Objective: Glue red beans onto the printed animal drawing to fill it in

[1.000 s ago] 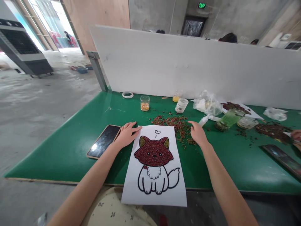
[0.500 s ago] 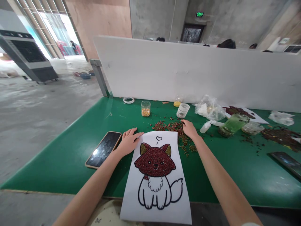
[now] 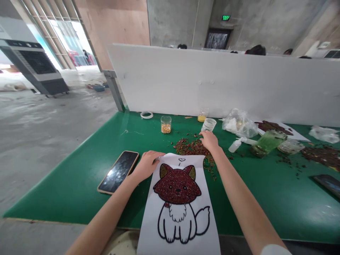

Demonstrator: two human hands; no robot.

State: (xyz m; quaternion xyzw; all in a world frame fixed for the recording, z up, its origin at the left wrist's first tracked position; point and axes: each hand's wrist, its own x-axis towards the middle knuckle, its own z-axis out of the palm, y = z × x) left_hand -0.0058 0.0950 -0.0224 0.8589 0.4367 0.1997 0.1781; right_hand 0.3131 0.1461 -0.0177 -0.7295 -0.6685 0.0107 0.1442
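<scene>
A white sheet (image 3: 151, 226) with an outlined fox lies at the table's front edge; the fox's head is filled dark red and its ears partly olive. My left hand (image 3: 148, 163) is closed on the sheet's upper left corner, which is slightly raised. Beyond the sheet spreads a pile of red and green beans (image 3: 190, 147). My right hand (image 3: 209, 140) is over the pile's right edge, just in front of a clear cup (image 3: 209, 124); its fingers are bent, and whether they hold anything cannot be made out.
A phone (image 3: 118, 172) lies left of the sheet. Behind stand a cup of yellow kernels (image 3: 166, 126) and a tape roll (image 3: 146, 115). On the right are a glue bottle (image 3: 235, 145), a green jar (image 3: 268, 142), plastic bags (image 3: 239, 124) and another phone (image 3: 328, 185). A white board (image 3: 164, 79) borders the table.
My left hand has closed on the sheet's corner and lifted it a little. My right hand has moved slightly toward the clear cup. The view has shifted slightly.
</scene>
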